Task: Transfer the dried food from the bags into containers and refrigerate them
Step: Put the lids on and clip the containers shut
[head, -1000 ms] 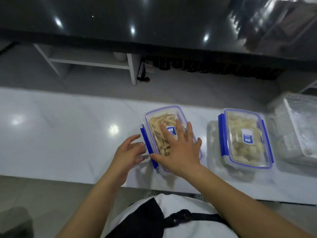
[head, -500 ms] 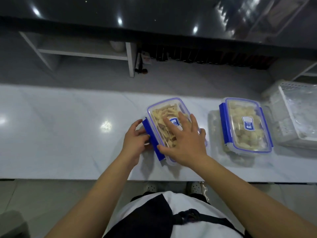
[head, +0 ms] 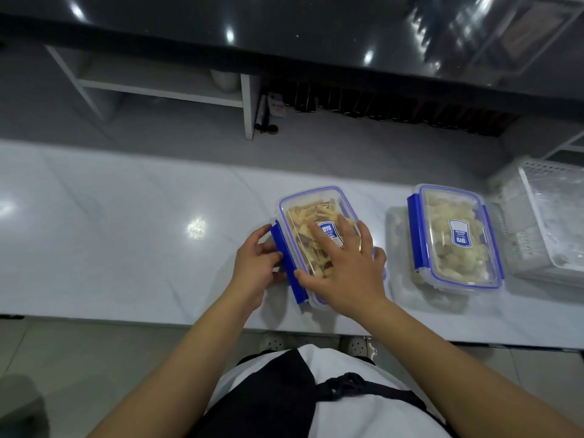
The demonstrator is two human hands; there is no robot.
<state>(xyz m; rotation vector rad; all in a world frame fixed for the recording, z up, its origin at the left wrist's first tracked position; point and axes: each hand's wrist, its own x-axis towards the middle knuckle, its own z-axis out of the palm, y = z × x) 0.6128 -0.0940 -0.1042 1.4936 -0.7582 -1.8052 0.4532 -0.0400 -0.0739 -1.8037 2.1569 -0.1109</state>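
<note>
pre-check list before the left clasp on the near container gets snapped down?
1. Lid seated on the near container: ok at the far end; the near end is under the palm, cannot tell.
2. Right hand pressing flat on the lid to hold it down: ok.
3. Left hand on the blue side clasp: ok, fingers curled onto it.
4. Clasp latched: not ok, it still flares out from the wall.
5. Right-side clasp of this container: cannot tell, hidden by the right hand.
6. Second container clear of the work: ok, it stands apart to the right on the white counter, both long clasps folded down.
</note>
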